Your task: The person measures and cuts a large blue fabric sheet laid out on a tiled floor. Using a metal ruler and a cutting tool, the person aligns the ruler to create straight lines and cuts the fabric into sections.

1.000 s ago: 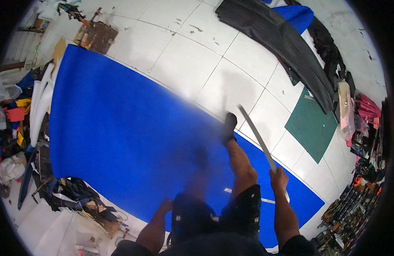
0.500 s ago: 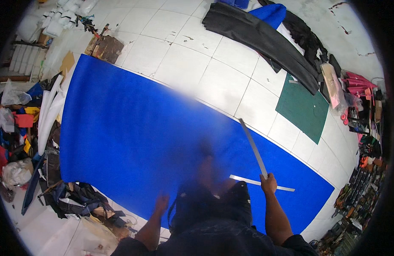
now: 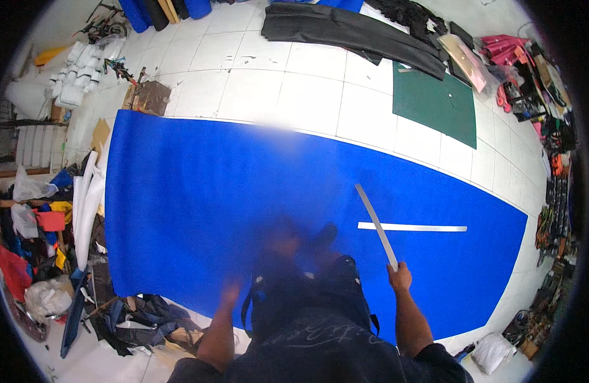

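Seen from the head camera, looking straight down: right hand (image 3: pixel 400 278) closed around the near end of a long metal ruler (image 3: pixel 375 225), held slanting up and away over a big blue fabric sheet (image 3: pixel 199 191) spread flat on the white tiled floor (image 3: pixel 256 83). Second metal ruler (image 3: pixel 412 227) lying flat on the sheet toward its right end, its left tip meeting or passing under the held ruler, which of the two not clear. Left hand (image 3: pixel 229 293) hanging low over the sheet's near edge, blurred, empty as far as can be made out, finger spread impossible to tell. Dark shoes and legs standing on the sheet near its near edge, between the two hands. Beyond the sheet's far edge, toward the right, a green cutting mat (image 3: pixel 435 102) on the tiles, and further back a long black fabric strip (image 3: pixel 345 32). Off the sheet's left end, rolled white material (image 3: pixel 87 204), bags and mixed clutter. Off the near left corner, a heap of dark cloth (image 3: pixel 141 316).
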Motion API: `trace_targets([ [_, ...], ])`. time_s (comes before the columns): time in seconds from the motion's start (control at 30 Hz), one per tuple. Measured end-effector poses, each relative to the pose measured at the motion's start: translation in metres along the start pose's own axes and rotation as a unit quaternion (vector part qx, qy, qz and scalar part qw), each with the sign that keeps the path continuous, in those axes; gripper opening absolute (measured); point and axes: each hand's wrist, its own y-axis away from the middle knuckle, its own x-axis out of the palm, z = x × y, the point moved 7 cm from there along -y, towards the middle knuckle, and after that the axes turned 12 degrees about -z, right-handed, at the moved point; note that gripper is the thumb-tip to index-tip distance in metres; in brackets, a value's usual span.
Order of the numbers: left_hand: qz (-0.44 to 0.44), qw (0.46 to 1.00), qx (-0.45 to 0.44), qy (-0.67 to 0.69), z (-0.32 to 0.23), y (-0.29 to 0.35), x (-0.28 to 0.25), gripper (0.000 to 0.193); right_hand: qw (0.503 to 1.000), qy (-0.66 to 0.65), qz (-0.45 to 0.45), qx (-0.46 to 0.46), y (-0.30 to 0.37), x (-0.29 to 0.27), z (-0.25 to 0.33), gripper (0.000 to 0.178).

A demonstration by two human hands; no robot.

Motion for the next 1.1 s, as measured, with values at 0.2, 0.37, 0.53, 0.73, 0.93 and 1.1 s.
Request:
trace_targets([
  [0.2, 0.075, 0.992, 0.081, 0.055, -0.073, -0.029, -0.032, 0.036, 0.992, 0.041, -0.014, 0.122, 0.167, 0.029, -0.113, 0.050],
  [0.37, 0.110, 0.991, 0.075, 0.024, -0.027, -0.044, -0.049, 0.040, 0.984, 0.007, -0.008, 0.180, 0.280, 0.079, -0.120, 0.051],
  [0.53, 0.119, 0.991, 0.020, 0.059, 0.034, -0.003, -0.080, 0.038, 0.984, 0.013, -0.020, 0.178, 0.380, 0.107, -0.119, 0.048],
  [0.73, 0.163, 0.981, 0.060, -0.081, 0.235, -0.001, -0.169, 0.030, 1.000, -0.025, -0.004, 0.016, 0.404, 0.112, -0.058, 0.046],
  [0.93, 0.113, 0.983, -0.090, 0.116, 0.213, 0.054, -0.146, 0.027, 0.998, 0.004, 0.001, -0.063, 0.398, 0.114, -0.068, 0.045],
  [1.1, 0.095, 0.988, -0.046, 0.110, 0.193, 0.095, -0.120, 0.031, 0.992, 0.007, -0.015, -0.122, 0.377, 0.131, -0.062, 0.044],
])
